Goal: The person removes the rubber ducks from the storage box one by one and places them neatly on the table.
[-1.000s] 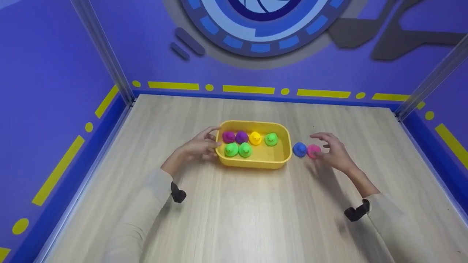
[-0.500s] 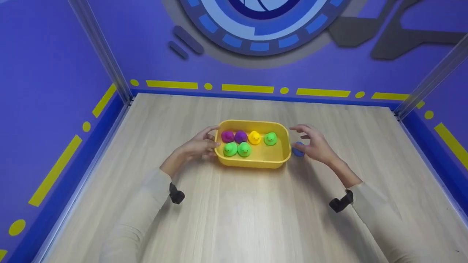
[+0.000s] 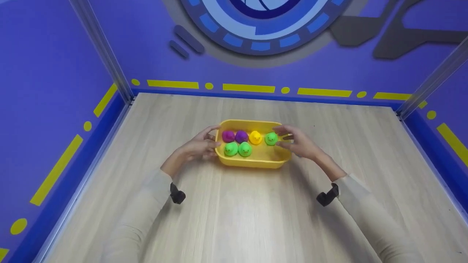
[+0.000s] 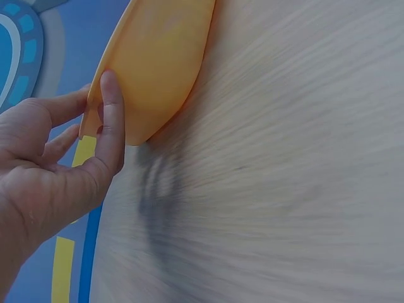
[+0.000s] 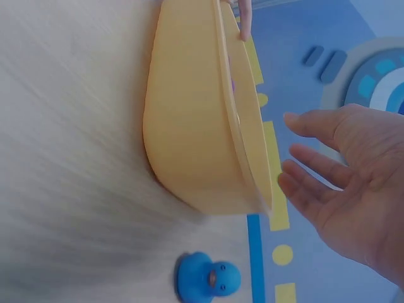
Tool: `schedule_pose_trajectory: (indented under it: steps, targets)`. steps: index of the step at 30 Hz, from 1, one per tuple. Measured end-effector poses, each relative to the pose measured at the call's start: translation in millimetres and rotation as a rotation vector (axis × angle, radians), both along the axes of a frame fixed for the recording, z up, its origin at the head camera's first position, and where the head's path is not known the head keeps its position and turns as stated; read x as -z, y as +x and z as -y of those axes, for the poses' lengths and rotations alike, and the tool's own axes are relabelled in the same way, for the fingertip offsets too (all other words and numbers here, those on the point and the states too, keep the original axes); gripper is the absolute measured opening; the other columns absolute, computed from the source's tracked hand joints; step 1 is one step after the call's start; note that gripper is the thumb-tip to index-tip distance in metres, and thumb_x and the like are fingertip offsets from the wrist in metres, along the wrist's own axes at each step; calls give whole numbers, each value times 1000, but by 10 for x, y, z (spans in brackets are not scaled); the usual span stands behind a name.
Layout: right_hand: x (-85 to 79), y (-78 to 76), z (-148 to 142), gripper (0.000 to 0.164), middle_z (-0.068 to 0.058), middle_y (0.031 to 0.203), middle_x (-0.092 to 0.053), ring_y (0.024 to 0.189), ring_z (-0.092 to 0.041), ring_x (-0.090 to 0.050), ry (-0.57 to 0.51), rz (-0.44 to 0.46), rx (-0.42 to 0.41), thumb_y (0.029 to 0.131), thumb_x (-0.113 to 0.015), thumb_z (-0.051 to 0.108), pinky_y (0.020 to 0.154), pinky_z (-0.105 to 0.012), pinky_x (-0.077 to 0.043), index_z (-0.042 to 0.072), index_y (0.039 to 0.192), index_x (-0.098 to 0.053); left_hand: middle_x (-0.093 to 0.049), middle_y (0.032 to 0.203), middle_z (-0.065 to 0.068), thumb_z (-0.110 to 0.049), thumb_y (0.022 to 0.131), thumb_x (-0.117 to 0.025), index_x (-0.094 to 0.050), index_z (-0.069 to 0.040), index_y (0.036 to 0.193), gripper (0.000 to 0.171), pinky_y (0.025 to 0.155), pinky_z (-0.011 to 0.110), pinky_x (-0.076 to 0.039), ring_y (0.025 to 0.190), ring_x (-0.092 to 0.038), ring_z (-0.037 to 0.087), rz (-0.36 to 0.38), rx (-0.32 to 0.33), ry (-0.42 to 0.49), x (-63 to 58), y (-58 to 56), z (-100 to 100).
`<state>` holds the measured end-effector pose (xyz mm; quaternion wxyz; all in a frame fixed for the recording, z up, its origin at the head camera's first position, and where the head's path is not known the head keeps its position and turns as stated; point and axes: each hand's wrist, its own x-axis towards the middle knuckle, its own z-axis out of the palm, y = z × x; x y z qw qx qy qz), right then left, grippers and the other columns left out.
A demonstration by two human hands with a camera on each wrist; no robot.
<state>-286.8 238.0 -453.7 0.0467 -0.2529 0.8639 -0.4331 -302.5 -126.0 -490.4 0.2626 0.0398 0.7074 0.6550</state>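
A yellow plastic tub (image 3: 252,163) rests on the table. Its left end is gripped by my left hand (image 3: 197,146), with the thumb (image 4: 112,95) against the outer wall and the other fingers at the rim. Inside lie two purple rubber ducks (image 3: 241,137), a yellow duck (image 3: 255,137) and three green ducks (image 3: 271,138). Over the tub's right end hovers my right hand (image 3: 301,143), fingers spread and nothing seen between them. In the right wrist view it stands apart from the rim. A blue duck (image 5: 201,278) sits beside the tub's right end, mostly hidden in the head view.
The wooden table (image 3: 234,212) is bounded by blue printed panels at the back (image 3: 146,47) and both sides. Metal posts (image 3: 104,51) stand at the back corners. A black wrist camera (image 3: 178,195) sits on each cuff.
My right hand has moved left from the pink duck, past the blue duck, to over the tub's right end. The pink duck is out of sight. My left hand has stayed at the tub.
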Motion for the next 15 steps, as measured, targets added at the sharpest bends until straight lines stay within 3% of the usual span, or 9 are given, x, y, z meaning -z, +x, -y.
schedule_pose_trajectory:
  steps: [8, 15]
  targets:
    - [44, -78, 206, 43, -32, 128, -62, 114, -47, -65, 12, -1, -91, 92, -73, 0, 99, -60, -55, -10, 132, -59, -39, 117, 9, 1, 99, -59, -31, -23, 160, 70, 91, 40, -62, 87, -57, 17, -12, -3, -27, -30, 7, -28]
    - [113, -130, 353, 36, -34, 124, -64, 111, -51, -64, 53, 13, -166, 93, -70, -2, 99, -61, -55, -13, 126, -61, -40, 116, 9, 2, 99, -59, -33, -25, 159, 71, 91, 42, -61, 84, -58, 17, 2, -11, -33, -23, -6, -30]
